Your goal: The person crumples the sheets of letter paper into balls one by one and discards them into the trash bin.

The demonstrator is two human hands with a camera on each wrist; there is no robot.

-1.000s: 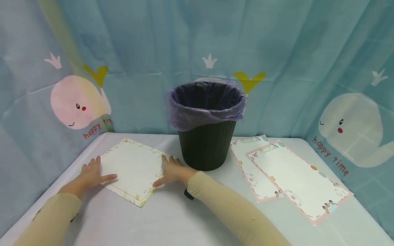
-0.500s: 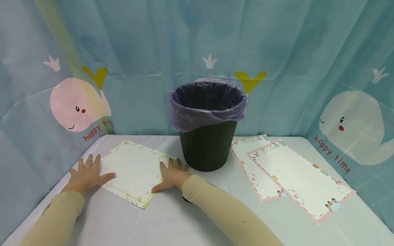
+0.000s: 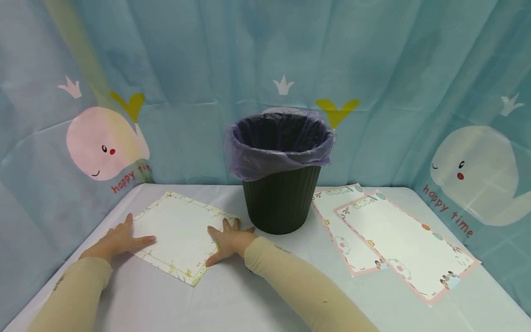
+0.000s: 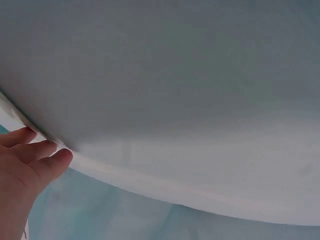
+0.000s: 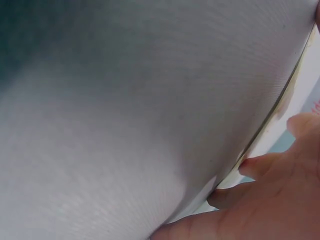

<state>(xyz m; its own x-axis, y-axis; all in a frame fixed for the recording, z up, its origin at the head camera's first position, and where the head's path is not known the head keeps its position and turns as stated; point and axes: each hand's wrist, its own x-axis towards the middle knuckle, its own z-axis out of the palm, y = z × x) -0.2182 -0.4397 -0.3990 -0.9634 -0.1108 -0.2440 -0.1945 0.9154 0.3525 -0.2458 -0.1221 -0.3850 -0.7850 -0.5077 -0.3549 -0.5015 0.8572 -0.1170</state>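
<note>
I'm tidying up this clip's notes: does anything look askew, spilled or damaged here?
Nothing looks spilled or damaged. Slightly untidy, though: right of the bin, one pink-bordered sheet lies askew over part of another pink-bordered sheet. The sheet between left hand and right hand also lies slanted.

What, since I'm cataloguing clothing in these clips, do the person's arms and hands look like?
Both arms wear long, plain cream sleeves: the left sleeve and the right sleeve each carry a small dark marking near the wrist, too small to read. The left hand and right hand are bare, with no gloves showing.
</note>
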